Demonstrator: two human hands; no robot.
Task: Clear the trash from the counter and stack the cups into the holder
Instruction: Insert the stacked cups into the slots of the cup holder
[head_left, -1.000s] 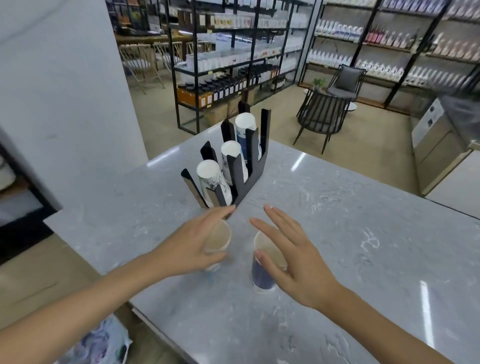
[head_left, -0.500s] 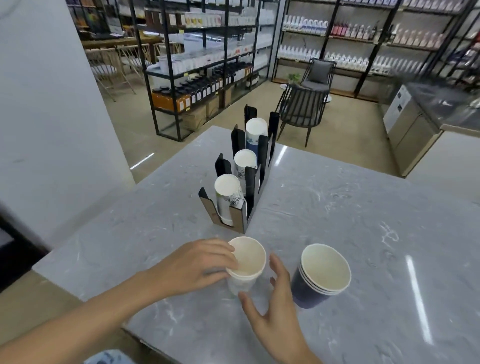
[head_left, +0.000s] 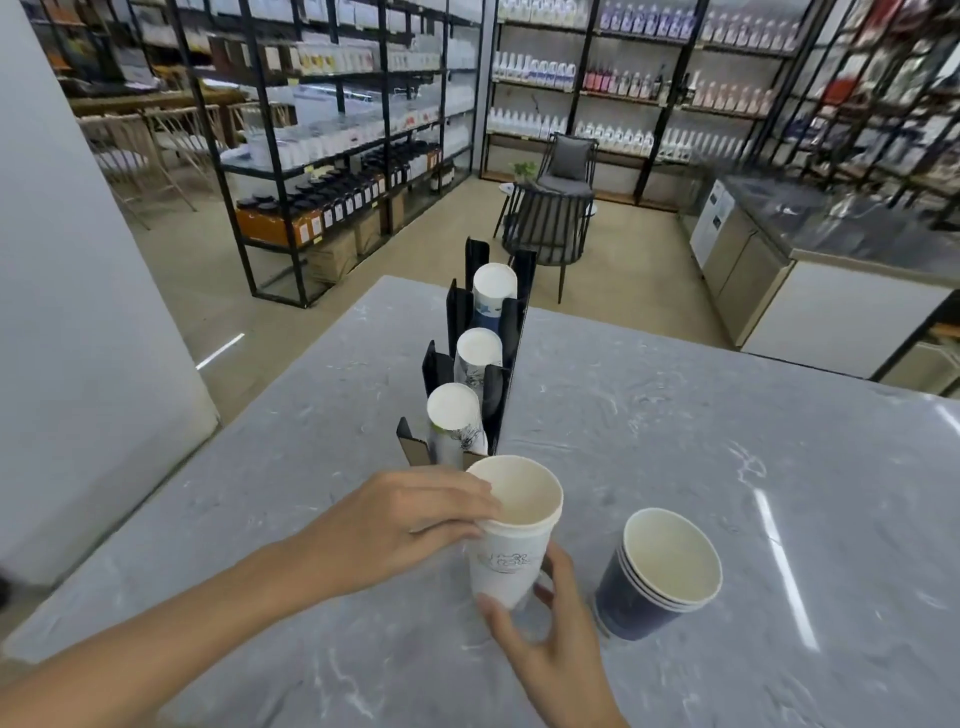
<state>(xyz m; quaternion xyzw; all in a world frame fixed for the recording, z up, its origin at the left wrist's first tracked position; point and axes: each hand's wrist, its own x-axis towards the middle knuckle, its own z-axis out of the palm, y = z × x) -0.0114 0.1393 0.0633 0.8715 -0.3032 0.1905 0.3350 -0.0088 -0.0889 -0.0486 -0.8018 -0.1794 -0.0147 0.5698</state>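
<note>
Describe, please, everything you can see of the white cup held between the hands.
The white cup looks like paper, tall and tapered, with a rolled rim, a cream inside and a faint line drawing on its side. It is upright and mouth up, over the counter. The left hand grips its upper part; the right hand cups its base.

White cup (head_left: 511, 540) upright, lifted near holder (head_left: 506, 353)
Black slotted holder: three inverted cup stacks in a row, nearest one (head_left: 453, 421) just behind white cup. Dark blue nested stack (head_left: 657, 577) tilted on desk, right of it
</note>
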